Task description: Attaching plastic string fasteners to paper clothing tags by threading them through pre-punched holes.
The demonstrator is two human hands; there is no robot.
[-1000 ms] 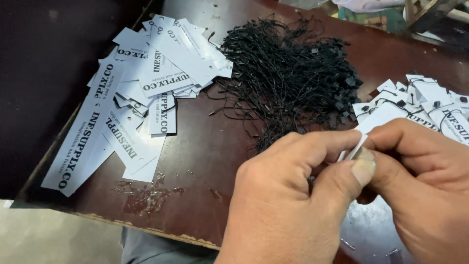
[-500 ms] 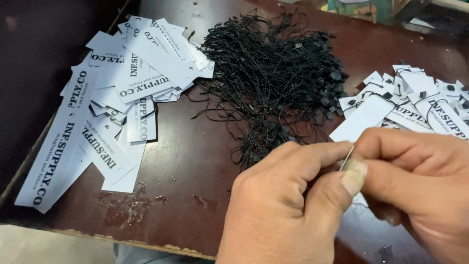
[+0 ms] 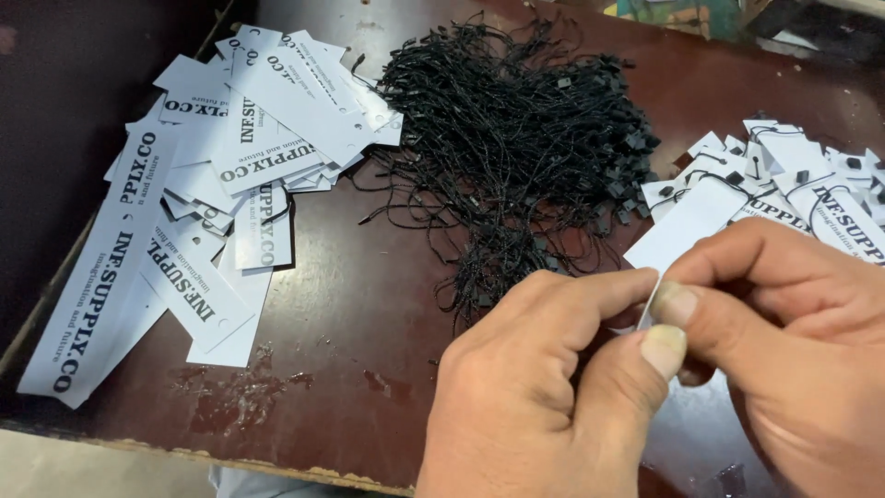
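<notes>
- Head view: dark red table [image 3: 350, 304], a pile of loose white tags [image 3: 221, 184] at the left, a heap of black strings [image 3: 516, 148] in the middle.
- Left hand [image 3: 544, 387] and right hand [image 3: 784, 350] both pinch one white tag [image 3: 691, 226] at the near right.
- Its long axis runs up and away to the right.
- A slack pinch could let it slip free.

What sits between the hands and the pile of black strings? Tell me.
Nothing visible does. Both the left hand and right hand pinch a white paper tag just in front of the black strings, with only bare table between.
</notes>
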